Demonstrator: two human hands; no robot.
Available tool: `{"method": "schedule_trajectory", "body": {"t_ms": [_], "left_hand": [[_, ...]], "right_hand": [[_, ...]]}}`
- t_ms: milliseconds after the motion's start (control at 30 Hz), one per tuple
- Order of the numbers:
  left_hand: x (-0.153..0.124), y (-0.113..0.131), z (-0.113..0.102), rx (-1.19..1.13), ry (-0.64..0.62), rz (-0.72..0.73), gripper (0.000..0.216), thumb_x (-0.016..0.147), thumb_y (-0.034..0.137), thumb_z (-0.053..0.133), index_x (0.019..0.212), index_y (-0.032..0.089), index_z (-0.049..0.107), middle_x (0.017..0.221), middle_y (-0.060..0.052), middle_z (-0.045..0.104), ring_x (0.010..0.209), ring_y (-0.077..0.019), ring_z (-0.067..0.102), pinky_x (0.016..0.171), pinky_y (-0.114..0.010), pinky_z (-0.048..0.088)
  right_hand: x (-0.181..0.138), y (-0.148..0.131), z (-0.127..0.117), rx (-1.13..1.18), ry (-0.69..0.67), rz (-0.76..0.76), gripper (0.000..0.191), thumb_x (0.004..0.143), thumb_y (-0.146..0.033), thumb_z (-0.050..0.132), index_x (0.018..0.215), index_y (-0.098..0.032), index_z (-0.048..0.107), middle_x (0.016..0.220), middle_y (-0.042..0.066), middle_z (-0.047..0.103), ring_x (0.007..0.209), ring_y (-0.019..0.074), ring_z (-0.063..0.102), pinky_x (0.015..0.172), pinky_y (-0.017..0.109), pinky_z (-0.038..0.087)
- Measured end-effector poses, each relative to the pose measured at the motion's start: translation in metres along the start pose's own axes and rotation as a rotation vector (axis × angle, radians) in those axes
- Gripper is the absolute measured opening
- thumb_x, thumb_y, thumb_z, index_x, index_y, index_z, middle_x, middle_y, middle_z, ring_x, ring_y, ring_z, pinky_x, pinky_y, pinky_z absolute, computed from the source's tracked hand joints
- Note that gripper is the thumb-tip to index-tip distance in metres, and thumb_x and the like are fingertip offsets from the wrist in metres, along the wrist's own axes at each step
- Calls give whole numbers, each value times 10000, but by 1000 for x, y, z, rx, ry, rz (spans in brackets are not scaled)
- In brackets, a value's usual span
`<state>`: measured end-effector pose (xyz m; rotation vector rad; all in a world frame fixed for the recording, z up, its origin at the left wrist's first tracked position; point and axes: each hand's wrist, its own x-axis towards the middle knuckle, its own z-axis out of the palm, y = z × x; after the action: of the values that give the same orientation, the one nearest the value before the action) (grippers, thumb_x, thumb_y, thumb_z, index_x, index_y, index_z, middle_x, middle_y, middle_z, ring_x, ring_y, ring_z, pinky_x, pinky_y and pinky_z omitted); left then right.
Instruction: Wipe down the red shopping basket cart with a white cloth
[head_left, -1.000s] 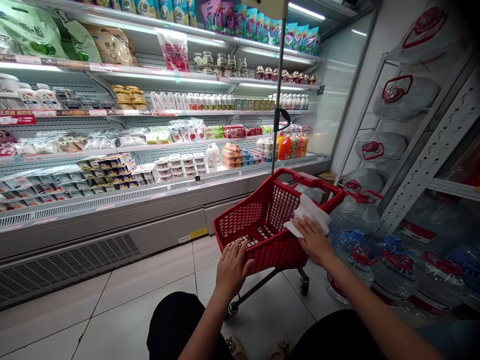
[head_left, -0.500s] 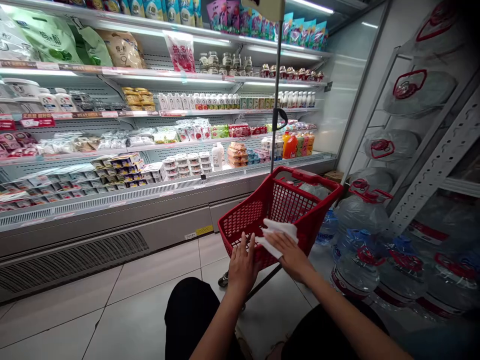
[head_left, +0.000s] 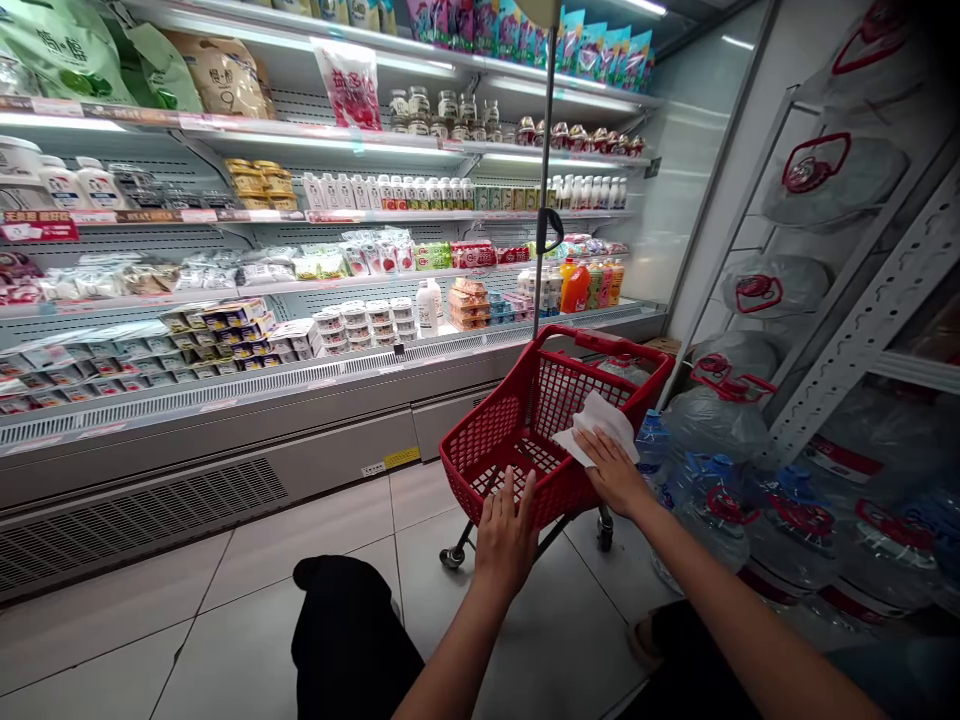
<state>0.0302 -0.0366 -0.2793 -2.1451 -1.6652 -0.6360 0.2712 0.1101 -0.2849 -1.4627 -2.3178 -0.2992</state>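
A small red shopping cart [head_left: 491, 440] with a perforated plastic basket stands on the floor in front of me. My right hand [head_left: 611, 470] holds a white cloth [head_left: 598, 425] against the right upper side of the basket, its fingers laid out over it. The cloth is crumpled, and part of it sticks up past my fingertips. My left hand [head_left: 506, 535] is open, fingers stretched, at the near end of the basket. Its fingertips overlap the basket's near wall; whether they touch it I cannot tell. A dark upright pole [head_left: 546, 170] with a black clip rises behind the basket.
A refrigerated display [head_left: 322, 385] with dairy packs and bottles runs along the left and back. On the right, large water bottles [head_left: 709, 520] stand close beside the cart, near a white perforated rack post [head_left: 847, 350]. The floor is pale tile [head_left: 247, 640]. My knees flank my arms.
My right hand and the cloth have moved up and right along the basket's side. My left hand has shifted slightly right and down. The view has turned a little to the right.
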Motion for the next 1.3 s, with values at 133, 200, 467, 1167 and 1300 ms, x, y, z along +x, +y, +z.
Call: {"method": "schedule_trajectory", "body": {"t_ms": [133, 200, 467, 1167, 1300], "left_hand": [[-5, 10, -5, -26, -5, -42, 932, 912, 251, 667, 1682, 241, 143, 1727, -178, 209, 1417, -330, 520, 1157, -500, 433], [-10, 15, -9, -63, -8, -55, 940, 915, 246, 655, 1685, 242, 116, 1736, -172, 172, 1467, -333, 467, 1164, -511, 424], [-19, -41, -19, -186, -94, 118, 955, 937, 538, 659, 1683, 271, 126, 1740, -99, 192, 1564, -316, 314, 1221, -520, 378], [-13, -64, 7, 27, 36, -34, 534, 1084, 501, 409, 1609, 420, 352, 1409, -34, 652, 1387, -258, 527, 1199, -501, 294], [-22, -50, 4, 56, 45, -31, 625, 1075, 458, 456, 1647, 441, 204, 1387, -38, 650, 1343, -267, 549, 1177, -483, 316]], "right_hand": [[-26, -49, -2, 68, 44, -165, 731, 960, -152, 340, 1672, -268, 226, 1681, -17, 372, 1590, 221, 228, 1289, 496, 267], [-46, -80, -6, 118, 68, -248, 784, 929, -124, 370, 1680, -259, 188, 1691, -7, 351, 1592, 223, 219, 1289, 492, 273], [-80, -80, -26, 157, 2, -360, 770, 977, -126, 342, 1676, -356, 115, 1700, -58, 315, 1577, 189, 265, 1312, 496, 221], [14, 52, 8, 66, -114, 74, 610, 1060, -281, 157, 1662, -295, 258, 1708, -18, 299, 1578, 236, 267, 1267, 499, 311], [-5, 26, 2, 85, -110, 13, 617, 1049, -247, 207, 1659, -324, 259, 1682, -41, 362, 1574, 220, 278, 1277, 480, 302]]}}
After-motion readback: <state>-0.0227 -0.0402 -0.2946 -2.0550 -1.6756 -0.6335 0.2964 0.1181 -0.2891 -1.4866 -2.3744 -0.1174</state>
